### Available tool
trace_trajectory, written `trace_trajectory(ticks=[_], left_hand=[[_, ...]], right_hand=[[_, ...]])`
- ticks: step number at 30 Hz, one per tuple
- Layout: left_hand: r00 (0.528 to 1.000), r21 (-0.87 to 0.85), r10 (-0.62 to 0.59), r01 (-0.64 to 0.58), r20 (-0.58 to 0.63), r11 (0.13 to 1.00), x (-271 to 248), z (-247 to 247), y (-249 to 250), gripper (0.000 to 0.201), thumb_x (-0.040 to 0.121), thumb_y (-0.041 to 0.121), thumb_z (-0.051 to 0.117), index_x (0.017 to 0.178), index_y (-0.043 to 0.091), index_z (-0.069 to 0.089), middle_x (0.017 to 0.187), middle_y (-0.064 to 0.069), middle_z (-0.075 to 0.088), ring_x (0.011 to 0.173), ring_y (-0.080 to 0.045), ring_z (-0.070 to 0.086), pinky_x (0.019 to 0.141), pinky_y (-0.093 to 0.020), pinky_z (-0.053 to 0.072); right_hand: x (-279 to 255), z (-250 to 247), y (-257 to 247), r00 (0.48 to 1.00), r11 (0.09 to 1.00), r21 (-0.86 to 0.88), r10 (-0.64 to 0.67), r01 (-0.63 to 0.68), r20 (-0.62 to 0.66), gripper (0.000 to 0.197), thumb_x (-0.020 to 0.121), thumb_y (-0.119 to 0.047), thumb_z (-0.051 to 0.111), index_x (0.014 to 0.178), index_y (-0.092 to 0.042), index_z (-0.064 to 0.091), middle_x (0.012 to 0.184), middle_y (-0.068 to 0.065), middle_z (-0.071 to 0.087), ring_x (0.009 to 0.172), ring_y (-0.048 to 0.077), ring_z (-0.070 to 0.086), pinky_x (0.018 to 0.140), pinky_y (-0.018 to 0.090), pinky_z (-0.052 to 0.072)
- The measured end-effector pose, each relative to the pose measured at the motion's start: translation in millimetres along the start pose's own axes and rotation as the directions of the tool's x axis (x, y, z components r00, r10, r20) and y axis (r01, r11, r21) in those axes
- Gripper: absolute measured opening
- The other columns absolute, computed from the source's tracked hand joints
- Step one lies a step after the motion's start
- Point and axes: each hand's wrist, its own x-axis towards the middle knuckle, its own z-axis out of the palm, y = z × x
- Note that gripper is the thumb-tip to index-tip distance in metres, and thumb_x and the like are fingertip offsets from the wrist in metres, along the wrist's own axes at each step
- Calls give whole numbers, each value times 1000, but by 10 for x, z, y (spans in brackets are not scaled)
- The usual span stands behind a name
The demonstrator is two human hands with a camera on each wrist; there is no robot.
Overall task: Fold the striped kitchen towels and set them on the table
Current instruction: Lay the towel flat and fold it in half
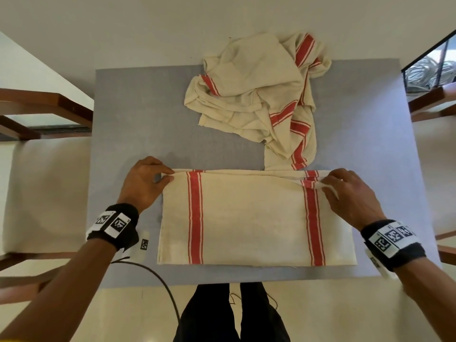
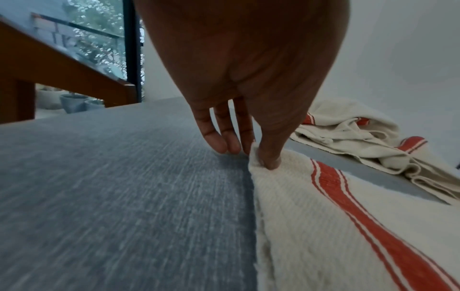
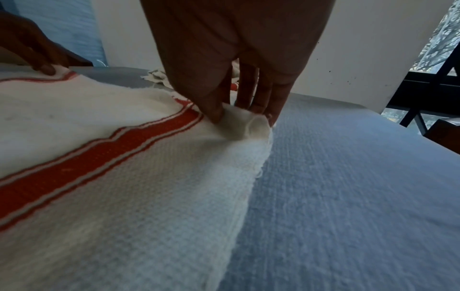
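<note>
The striped kitchen towel [image 1: 256,215] is lying flat on the grey table [image 1: 138,124], in front of a crumpled towel heap [image 1: 256,95]. The left hand [image 1: 143,183] and right hand [image 1: 350,193] are each pinching 1 far corner. The cloth is probably handling soft, light and limp, so corners suit gripping. No readable brand is showing, only wristband code markers [image 1: 112,222].

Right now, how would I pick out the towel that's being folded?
On the grey-blue table, look at the near edge, closest to the person. There lies the flat towel, a neat rectangle with two red stripes, pinched at its far corners by both hands; the crumpled heap of towels behind it is untouched.
</note>
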Motion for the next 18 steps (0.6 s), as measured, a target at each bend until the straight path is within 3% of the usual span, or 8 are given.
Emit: trace_trajectory(ticks=[3, 6, 15, 18], left_hand=[[1000, -66, -15, 13, -25, 998, -6, -8, -6, 11, 88, 16, 80, 99, 13, 80, 104, -5, 71, 90, -23, 66, 82, -36, 58], [999, -66, -33, 31, -34, 997, -5, -33, 5, 10, 88, 17, 80, 98, 13, 80, 103, -5, 73, 84, -19, 65, 79, -29, 54], [990, -15, -142, 142, 0, 990, 52, -42, 93, 7, 87, 20, 81, 93, 21, 77, 100, 1, 70, 81, -19, 65, 76, -35, 57], [986, -4, -166, 166, 14, 986, 84, -57, 92, 8, 88, 20, 81, 95, 20, 76, 101, -1, 71, 83, -20, 65, 79, -38, 58]], right_hand=[[76, -3, 40, 999, 999, 30, -27, 27, -17, 23, 101, -22, 56, 112, -8, 70, 111, 11, 68, 93, 30, 63, 71, 36, 53], [173, -72, 68, 998, 996, 85, 32, -36, 52, 24, 105, -26, 46, 115, -12, 63, 106, 9, 67, 89, 25, 61, 73, 36, 53], [322, -138, 72, 976, 986, 129, 77, -105, 206, 27, 105, -28, 39, 110, -12, 60, 104, 11, 64, 89, 26, 58, 79, 42, 54], [385, -171, 38, 970, 977, 154, 111, -146, 216, 27, 103, -35, 42, 110, -13, 57, 103, 10, 64, 88, 26, 57, 76, 39, 49]])
